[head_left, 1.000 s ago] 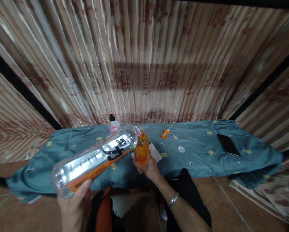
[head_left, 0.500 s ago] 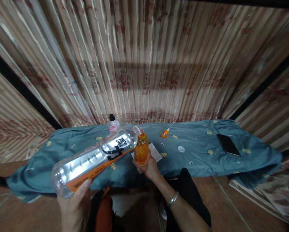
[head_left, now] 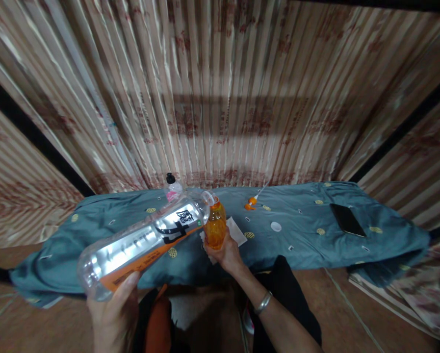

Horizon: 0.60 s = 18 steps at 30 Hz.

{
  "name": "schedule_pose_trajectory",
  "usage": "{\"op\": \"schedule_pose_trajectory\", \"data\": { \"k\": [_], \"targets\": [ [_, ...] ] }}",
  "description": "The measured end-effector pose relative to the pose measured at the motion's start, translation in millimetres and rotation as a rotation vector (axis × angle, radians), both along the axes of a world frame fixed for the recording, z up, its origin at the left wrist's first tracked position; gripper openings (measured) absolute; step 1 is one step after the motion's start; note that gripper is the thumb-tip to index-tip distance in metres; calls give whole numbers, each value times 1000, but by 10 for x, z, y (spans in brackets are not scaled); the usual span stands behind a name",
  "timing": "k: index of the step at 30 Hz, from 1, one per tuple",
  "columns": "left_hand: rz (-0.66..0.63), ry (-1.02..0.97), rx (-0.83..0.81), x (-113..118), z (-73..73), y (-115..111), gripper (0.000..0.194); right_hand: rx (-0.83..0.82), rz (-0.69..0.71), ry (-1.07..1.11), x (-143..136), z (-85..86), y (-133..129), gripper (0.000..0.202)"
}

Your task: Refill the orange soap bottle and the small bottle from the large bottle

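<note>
My left hand (head_left: 115, 304) is wrapped round the lower end of a large clear bottle (head_left: 142, 245) with a silver and orange label. The bottle is tilted, its open neck pointing right at the mouth of a small orange see-through bottle (head_left: 216, 226). Around that orange bottle my right hand (head_left: 225, 252) is closed, holding it nearly upright. White paper (head_left: 236, 232) lies just behind my right hand. To the right lies an orange pump top (head_left: 252, 202) with a clear tube. Whether liquid is flowing between the bottles is too small to tell.
A blue-green patterned cloth (head_left: 300, 245) covers the table. On it are a black-capped bottle with a pink label (head_left: 173, 190), a white round cap (head_left: 276, 226) and a dark phone (head_left: 348, 220). Striped curtains (head_left: 223, 98) hang behind, with dark poles at both sides.
</note>
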State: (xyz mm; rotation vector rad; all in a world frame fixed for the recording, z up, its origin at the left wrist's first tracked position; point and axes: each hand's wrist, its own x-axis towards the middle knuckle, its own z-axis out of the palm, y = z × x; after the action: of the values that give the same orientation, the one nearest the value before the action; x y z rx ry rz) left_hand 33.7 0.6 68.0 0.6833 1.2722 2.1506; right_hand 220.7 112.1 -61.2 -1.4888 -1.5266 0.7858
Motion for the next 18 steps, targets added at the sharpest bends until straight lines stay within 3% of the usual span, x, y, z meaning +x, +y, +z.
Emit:
{"op": "schedule_pose_trajectory", "data": {
  "k": [18],
  "targets": [
    [15, 10, 5, -7, -10, -2, 54, 0, 7, -13, -5, 15, 2, 65]
  ]
}}
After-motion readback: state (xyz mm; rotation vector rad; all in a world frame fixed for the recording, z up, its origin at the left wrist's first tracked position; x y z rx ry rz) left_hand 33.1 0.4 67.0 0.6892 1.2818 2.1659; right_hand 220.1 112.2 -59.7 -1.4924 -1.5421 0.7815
